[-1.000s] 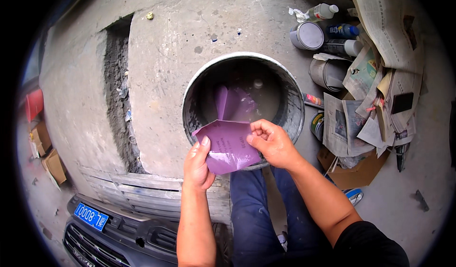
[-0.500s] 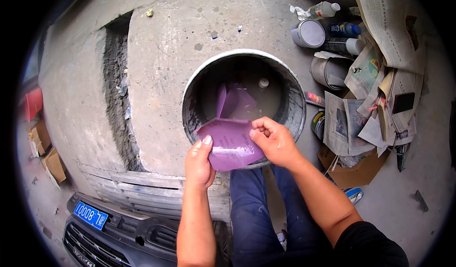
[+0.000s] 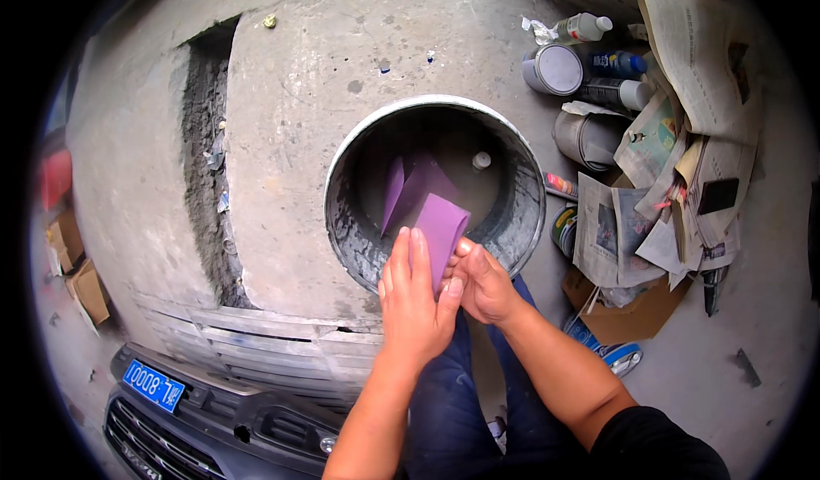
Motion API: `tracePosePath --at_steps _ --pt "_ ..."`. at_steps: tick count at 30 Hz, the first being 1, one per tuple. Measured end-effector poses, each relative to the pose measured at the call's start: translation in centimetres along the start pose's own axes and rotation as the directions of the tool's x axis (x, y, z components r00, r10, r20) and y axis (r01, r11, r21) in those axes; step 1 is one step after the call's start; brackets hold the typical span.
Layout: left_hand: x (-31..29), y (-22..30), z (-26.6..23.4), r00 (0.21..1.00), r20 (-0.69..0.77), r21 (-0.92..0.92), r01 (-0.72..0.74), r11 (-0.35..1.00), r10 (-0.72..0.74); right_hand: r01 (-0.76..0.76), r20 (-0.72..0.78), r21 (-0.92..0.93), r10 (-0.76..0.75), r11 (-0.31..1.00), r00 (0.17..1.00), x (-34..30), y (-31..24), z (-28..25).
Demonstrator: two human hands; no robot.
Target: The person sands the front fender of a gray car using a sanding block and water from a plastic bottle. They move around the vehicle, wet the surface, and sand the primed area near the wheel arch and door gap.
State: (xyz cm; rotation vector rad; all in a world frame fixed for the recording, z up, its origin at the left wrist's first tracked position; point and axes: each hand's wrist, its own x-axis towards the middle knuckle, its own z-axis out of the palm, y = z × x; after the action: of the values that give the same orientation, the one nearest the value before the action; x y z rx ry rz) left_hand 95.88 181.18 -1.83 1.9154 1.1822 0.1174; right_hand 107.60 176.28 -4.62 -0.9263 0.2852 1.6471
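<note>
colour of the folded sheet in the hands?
Purple sheet, pressed between left hand and right hand; head view.

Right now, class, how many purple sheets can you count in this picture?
2. One purple sheet, folded over, is held between the left hand and right hand at the bucket's near rim. The other purple sheet lies inside the bucket; more may be hidden beneath.
</note>
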Motion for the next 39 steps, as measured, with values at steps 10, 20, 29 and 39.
tracePosePath --at_steps 10,20,29,39 --pt "-0.4 -2.7 -0.9 0.770 0.353 -0.687 0.599 0.412 -0.531 -0.009 -0.130 -0.082 -0.002 0.997 0.991 0.9 -1.3 -0.5" --pt "-0.2 -3.9 -0.8 0.891 0.068 -0.535 0.412 0.737 -0.448 -0.028 -0.183 -0.577 -0.095 0.816 0.979 1.6 -1.8 -1.1" --pt "0.4 -3.6 -1.2 0.693 0.461 -0.836 0.548 -0.010 -0.554 0.463 0.424 -0.886 -0.409 -0.002 0.808 0.9 -1.5 -1.8" --pt "-0.7 -4.5 0.8 0.734 0.363 -0.723 0.610 0.323 -0.574 -0.007 -0.219 -0.027 0.001 1.000 0.976 4.0 -0.3 -1.5"
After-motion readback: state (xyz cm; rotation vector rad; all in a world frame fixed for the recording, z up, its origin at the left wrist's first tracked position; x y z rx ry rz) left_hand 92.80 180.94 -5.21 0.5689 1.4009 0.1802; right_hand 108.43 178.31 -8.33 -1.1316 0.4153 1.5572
